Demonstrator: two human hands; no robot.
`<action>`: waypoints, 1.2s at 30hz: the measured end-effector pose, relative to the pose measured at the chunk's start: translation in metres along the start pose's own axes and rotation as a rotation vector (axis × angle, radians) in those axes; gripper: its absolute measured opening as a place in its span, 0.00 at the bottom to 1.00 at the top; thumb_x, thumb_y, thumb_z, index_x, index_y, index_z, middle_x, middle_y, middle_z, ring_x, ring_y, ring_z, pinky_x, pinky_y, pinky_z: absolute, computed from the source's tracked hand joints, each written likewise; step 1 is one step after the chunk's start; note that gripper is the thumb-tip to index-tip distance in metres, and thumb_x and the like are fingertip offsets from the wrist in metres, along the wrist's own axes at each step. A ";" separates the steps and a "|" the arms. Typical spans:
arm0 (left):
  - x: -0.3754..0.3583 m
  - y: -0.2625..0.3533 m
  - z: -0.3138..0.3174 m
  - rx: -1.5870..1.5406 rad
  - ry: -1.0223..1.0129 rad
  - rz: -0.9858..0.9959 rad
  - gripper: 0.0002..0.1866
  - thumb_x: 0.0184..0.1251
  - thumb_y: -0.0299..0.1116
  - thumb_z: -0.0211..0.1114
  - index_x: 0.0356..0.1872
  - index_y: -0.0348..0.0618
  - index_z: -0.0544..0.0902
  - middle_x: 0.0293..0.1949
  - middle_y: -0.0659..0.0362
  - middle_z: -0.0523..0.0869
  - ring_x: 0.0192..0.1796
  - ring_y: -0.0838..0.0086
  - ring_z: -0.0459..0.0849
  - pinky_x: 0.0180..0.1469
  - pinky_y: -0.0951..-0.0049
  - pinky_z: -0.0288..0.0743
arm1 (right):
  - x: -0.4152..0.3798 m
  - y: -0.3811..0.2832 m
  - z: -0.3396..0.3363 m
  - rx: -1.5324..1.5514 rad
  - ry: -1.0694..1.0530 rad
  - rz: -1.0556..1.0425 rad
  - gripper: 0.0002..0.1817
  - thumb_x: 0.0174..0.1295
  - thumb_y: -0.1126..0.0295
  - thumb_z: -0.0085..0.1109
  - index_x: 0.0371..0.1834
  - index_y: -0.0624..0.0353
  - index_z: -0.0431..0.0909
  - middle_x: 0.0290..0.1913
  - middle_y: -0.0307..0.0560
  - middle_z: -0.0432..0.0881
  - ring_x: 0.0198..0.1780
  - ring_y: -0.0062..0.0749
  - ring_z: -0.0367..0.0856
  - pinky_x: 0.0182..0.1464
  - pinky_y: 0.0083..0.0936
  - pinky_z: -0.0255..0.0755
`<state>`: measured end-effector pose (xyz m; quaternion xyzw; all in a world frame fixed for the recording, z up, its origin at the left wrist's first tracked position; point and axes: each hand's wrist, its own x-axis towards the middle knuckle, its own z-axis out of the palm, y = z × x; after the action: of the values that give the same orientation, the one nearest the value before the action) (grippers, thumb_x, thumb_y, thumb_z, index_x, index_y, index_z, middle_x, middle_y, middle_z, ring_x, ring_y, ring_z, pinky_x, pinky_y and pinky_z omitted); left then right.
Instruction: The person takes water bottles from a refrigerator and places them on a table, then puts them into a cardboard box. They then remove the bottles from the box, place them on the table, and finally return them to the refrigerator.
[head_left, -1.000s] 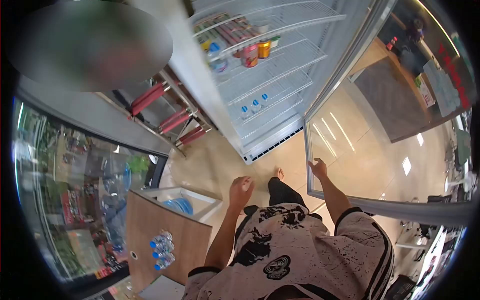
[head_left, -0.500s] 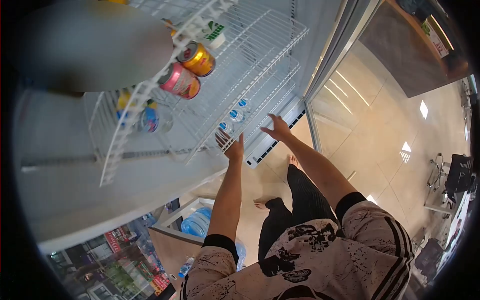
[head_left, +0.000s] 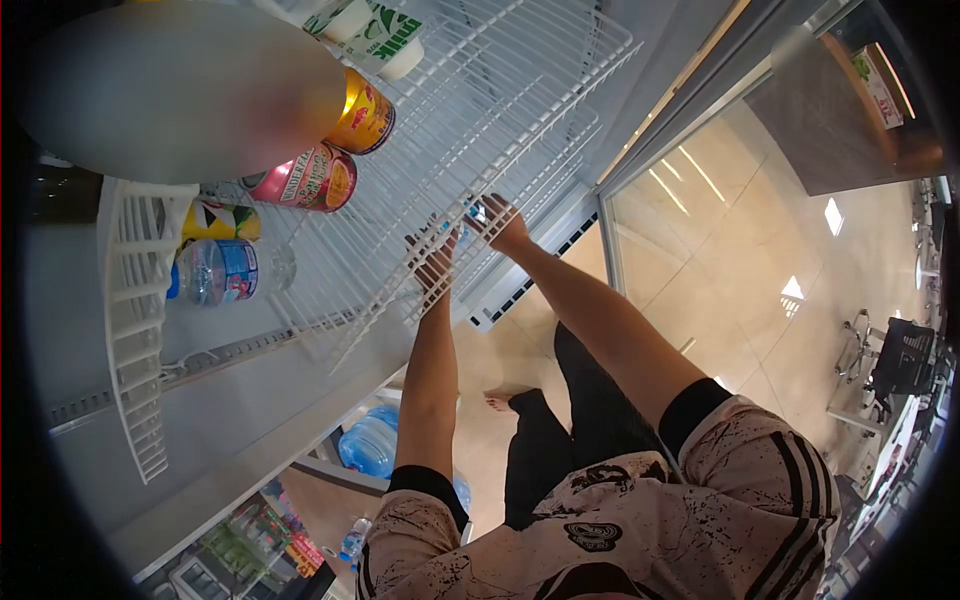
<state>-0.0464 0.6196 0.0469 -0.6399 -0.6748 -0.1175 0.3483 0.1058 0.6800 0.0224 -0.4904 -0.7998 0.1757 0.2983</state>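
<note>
My left hand (head_left: 432, 268) reaches behind the front wires of a lower fridge shelf. Its fingers look spread beside the small water bottles (head_left: 447, 229), partly hidden by the wires. To its right, my right hand (head_left: 498, 224) has its fingers curled around a bottle's blue-and-white top (head_left: 478, 212). The bottle bodies are mostly hidden behind the hands and the shelf wires. Above the hands runs a white wire shelf (head_left: 520, 130), carrying a pink drink can (head_left: 318, 180) and a gold can (head_left: 365, 115).
White milk cartons (head_left: 385, 40) stand at the upper left. A clear bottle with a blue label (head_left: 222, 270) sits beside a wire rack (head_left: 135, 320). The glass door (head_left: 690, 200) stands open at right. Large blue water jugs (head_left: 370, 440) are at lower left.
My right hand has moved left and in under the shelf to a bottle. My left hand is slightly further up among the bottles. The view has shifted, bringing the cans further left.
</note>
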 end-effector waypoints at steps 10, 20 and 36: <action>-0.038 -0.006 -0.013 -0.139 -0.122 0.106 0.24 0.53 0.60 0.62 0.42 0.53 0.80 0.39 0.50 0.79 0.31 0.62 0.79 0.28 0.61 0.71 | -0.071 -0.054 -0.081 0.491 0.112 0.335 0.18 0.51 0.74 0.64 0.47 0.57 0.75 0.30 0.48 0.78 0.26 0.34 0.75 0.30 0.26 0.71; -0.045 -0.006 -0.066 -0.760 -0.095 0.207 0.20 0.51 0.48 0.69 0.39 0.45 0.81 0.21 0.60 0.76 0.27 0.67 0.78 0.31 0.67 0.75 | -0.186 -0.106 -0.167 0.336 0.246 0.598 0.18 0.52 0.73 0.64 0.47 0.61 0.73 0.34 0.50 0.78 0.28 0.32 0.76 0.32 0.23 0.70; -0.083 -0.036 -0.273 -1.094 -0.012 0.367 0.25 0.40 0.47 0.75 0.36 0.41 0.80 0.21 0.64 0.72 0.28 0.75 0.76 0.24 0.78 0.71 | -0.329 -0.176 -0.316 0.152 -0.306 0.269 0.16 0.52 0.71 0.64 0.44 0.59 0.72 0.32 0.50 0.77 0.25 0.37 0.75 0.30 0.29 0.70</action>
<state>0.0023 0.3839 0.2051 -0.8341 -0.3958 -0.3834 -0.0226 0.3037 0.3038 0.2634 -0.5363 -0.7476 0.3461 0.1837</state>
